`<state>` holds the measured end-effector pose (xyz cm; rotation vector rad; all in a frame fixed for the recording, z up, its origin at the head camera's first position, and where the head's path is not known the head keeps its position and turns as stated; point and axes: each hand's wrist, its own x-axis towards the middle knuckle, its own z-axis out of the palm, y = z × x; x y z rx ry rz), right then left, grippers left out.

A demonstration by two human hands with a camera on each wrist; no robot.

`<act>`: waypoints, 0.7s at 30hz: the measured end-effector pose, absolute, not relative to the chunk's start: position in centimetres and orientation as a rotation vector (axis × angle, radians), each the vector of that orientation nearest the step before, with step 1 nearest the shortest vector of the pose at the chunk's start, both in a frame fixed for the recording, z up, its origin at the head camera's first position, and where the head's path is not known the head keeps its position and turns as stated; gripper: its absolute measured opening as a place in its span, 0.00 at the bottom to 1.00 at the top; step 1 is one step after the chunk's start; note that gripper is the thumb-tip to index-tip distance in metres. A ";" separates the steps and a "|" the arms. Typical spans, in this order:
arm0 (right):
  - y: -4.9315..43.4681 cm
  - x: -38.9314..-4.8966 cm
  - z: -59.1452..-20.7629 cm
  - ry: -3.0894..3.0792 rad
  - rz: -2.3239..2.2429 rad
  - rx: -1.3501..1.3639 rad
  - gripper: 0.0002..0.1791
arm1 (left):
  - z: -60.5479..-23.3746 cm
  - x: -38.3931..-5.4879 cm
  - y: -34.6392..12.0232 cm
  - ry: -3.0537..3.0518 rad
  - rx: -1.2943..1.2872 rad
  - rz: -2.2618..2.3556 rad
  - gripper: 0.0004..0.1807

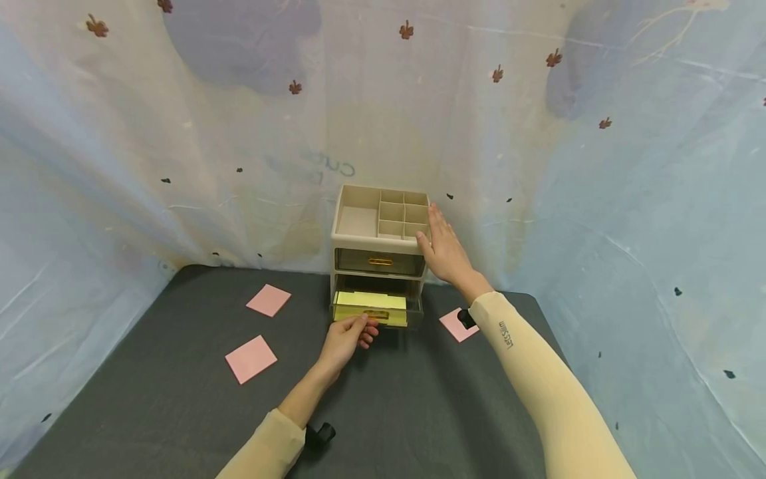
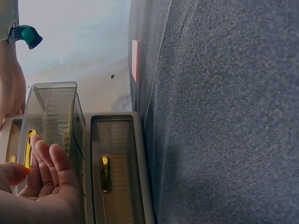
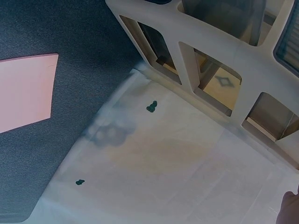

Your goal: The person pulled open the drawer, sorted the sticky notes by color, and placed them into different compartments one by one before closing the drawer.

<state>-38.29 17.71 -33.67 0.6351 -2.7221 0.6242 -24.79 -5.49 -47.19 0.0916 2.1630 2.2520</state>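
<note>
A cream desk organizer [image 1: 362, 241] with see-through drawers and gold handles stands at the back of the table. Its middle drawer [image 1: 414, 316] is pulled out, and yellow paper notes [image 1: 371, 301] lie inside. My left hand [image 1: 346, 340] pinches that drawer's gold handle [image 2: 30, 149] between thumb and fingers. Against the organizer's right side, near the top edge, rests my right hand [image 1: 444, 251], with its fingers straight. The bottom drawer [image 2: 122, 140] is closed in the left wrist view; the top drawer [image 1: 353, 261] is closed too.
Two pink paper squares [image 1: 251, 359] lie left of the organizer on the dark table [image 1: 197, 319]. Another pink square [image 1: 453, 326] lies to the right, partly behind the right wrist. A patterned curtain [image 1: 239, 133] hangs close behind the organizer, whose top has several compartments.
</note>
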 end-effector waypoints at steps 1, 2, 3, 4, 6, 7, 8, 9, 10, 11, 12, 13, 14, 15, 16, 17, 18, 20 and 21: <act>17.7 -38.3 -33.7 -2.721 0.625 0.636 0.40 | -47.2 -24.9 -5.5 2.163 0.092 2.250 0.24; 17.7 -38.3 -33.7 -2.719 0.626 0.637 0.40 | -47.2 -25.0 -5.5 2.164 0.097 2.250 0.24; 17.7 -38.3 -33.7 -2.718 0.625 0.638 0.40 | -47.2 -25.1 -5.5 2.164 0.094 2.250 0.23; 17.7 -38.3 -33.7 -2.715 0.626 0.639 0.40 | -47.2 -25.2 -5.5 2.163 0.090 2.250 0.23; 17.7 -38.3 -33.7 -2.711 0.628 0.644 0.40 | -47.2 -25.4 -5.5 2.163 0.087 2.254 0.23; 17.7 -38.3 -33.7 -2.712 0.630 0.644 0.40 | -47.1 -25.5 -5.5 2.165 0.084 2.255 0.23; 17.7 -38.3 -33.7 -2.710 0.629 0.645 0.40 | -47.1 -25.6 -5.5 2.167 0.080 2.256 0.23; 17.7 -38.3 -33.7 -2.710 0.629 0.646 0.40 | -47.1 -25.6 -5.5 2.167 0.074 2.257 0.23; 17.7 -38.2 -33.7 -2.713 0.631 0.646 0.40 | -47.1 -25.7 -5.5 2.166 0.074 2.258 0.23; 17.7 -38.2 -33.7 -2.715 0.632 0.646 0.40 | -47.1 -25.8 -5.5 2.162 0.072 2.259 0.23; 17.7 -38.2 -33.7 -2.716 0.633 0.647 0.40 | -47.1 -25.9 -5.5 2.165 0.071 2.260 0.23; 17.7 -38.2 -33.7 -2.717 0.635 0.648 0.40 | -47.1 -26.0 -5.5 2.161 0.067 2.262 0.23; 17.7 -38.2 -33.7 -2.716 0.635 0.649 0.40 | -47.1 -26.0 -5.4 2.161 0.064 2.264 0.23; 17.7 -38.2 -33.7 -2.718 0.636 0.649 0.40 | -47.1 -26.1 -5.4 2.158 0.059 2.267 0.23; 17.7 -38.2 -33.7 -2.718 0.637 0.649 0.40 | -47.1 -26.2 -5.4 2.154 0.053 2.270 0.23; 17.8 -38.2 -33.7 -2.718 0.639 0.649 0.40 | -47.1 -26.3 -5.3 2.156 0.043 2.267 0.23; 17.8 -38.2 -33.7 -2.718 0.640 0.649 0.40 | -46.9 -26.3 -5.2 2.161 0.034 2.263 0.22; 17.8 -38.2 -33.6 -2.720 0.640 0.647 0.40 | -46.0 -25.8 -5.1 2.164 0.034 2.266 0.22; 17.8 -38.2 -33.7 -2.721 0.640 0.646 0.40 | -46.0 -25.8 -5.1 2.161 0.036 2.267 0.22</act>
